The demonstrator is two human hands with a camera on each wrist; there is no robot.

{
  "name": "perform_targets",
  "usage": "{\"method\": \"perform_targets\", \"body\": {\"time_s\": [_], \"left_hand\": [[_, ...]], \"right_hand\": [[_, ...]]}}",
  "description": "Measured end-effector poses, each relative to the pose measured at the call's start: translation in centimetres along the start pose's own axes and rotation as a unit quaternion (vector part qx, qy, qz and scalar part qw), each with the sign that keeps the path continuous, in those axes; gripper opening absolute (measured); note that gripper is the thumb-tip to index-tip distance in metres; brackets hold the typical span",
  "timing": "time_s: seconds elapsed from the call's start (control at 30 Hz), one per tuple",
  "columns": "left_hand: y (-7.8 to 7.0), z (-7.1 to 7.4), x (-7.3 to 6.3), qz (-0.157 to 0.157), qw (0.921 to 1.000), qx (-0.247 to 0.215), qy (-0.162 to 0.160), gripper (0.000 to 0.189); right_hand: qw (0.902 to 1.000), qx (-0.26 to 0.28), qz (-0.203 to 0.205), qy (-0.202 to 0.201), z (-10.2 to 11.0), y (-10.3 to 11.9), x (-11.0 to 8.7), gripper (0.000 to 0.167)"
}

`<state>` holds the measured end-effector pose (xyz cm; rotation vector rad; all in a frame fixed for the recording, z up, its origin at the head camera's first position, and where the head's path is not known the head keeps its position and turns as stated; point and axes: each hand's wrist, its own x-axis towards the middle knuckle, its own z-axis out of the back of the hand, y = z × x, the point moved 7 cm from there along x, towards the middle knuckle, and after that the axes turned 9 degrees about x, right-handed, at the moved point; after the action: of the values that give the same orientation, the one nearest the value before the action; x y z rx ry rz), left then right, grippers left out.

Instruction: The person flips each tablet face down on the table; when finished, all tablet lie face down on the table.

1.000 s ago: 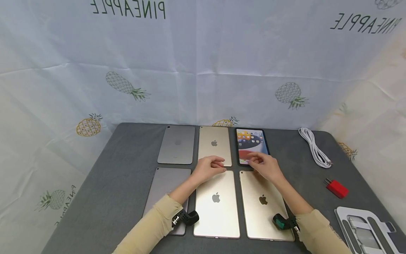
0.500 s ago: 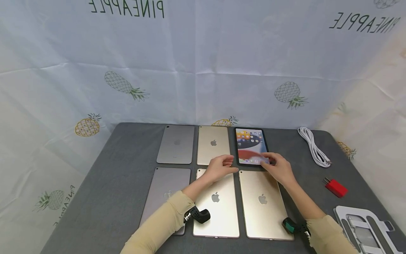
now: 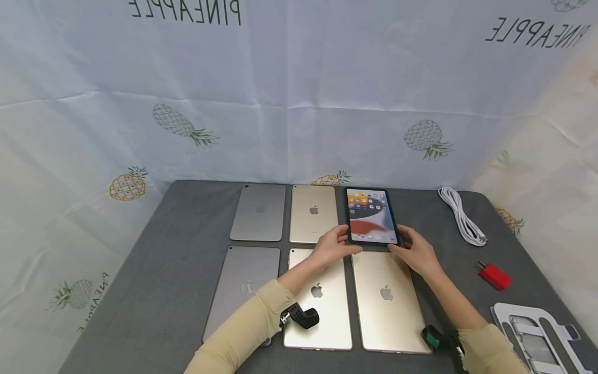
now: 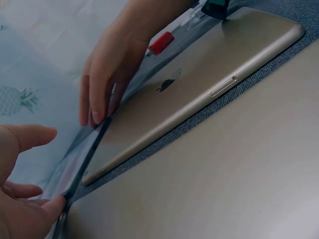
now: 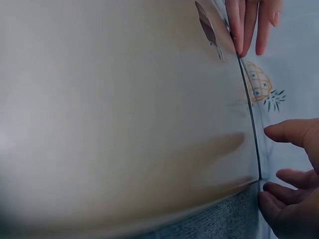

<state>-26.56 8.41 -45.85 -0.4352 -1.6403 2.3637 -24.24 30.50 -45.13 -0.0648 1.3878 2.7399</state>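
Observation:
A tablet with its screen lit (image 3: 371,218) lies face up in the back row, at the right. My left hand (image 3: 330,246) is at its lower left corner, fingers near the left edge and thumb stretched out along the bottom. On the other side, my right hand (image 3: 416,253) has its fingers by the right edge and its thumb at the bottom corner. In the right wrist view the thumb and fingers of my right hand (image 5: 296,174) are spread apart. Below the lit one lie two gold tablets (image 3: 390,311), backs up, partly under my hands.
Further left are a gold tablet (image 3: 314,213) and two grey tablets (image 3: 258,213), also backs up. To the right lie a coiled white cable (image 3: 462,215), a red plug adapter (image 3: 494,276) and a silver folding stand (image 3: 537,332). A pineapple-print cloth (image 3: 289,93) hangs behind the table.
My left hand has moved right from the gold tablets to the lit tablet's lower left corner. My right hand has slid off the screen to the right, around the lower right corner.

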Motion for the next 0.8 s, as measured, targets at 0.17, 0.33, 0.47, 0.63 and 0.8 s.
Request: {"method": "perform_targets", "body": {"time_s": [0.17,0.33,0.47,0.63,0.8], "left_hand": [[-0.23,-0.38,-0.01,0.009,0.9999,-0.007,0.005,0.079],[-0.35,-0.82,0.06,0.022,0.9987,-0.023,0.039,0.083],[-0.41,-0.94,0.22,0.025,0.9971,-0.048,0.053,0.083],[-0.27,-0.98,0.44,0.026,0.9957,-0.071,0.054,0.079],[-0.10,-1.03,0.68,0.021,0.9947,-0.089,0.047,0.074]], "right_hand": [[0.9995,-0.018,-0.016,0.021,-0.37,-0.08,-0.18,0.078],[0.9987,-0.020,-0.034,0.033,-0.69,-0.07,-0.33,0.085],[0.9975,0.034,-0.047,0.040,-0.88,-0.14,-0.28,0.086],[0.9894,0.124,-0.066,0.039,-0.95,0.03,-0.20,0.082],[0.9780,0.190,-0.081,0.029,-0.82,0.21,-0.35,0.076]]}}
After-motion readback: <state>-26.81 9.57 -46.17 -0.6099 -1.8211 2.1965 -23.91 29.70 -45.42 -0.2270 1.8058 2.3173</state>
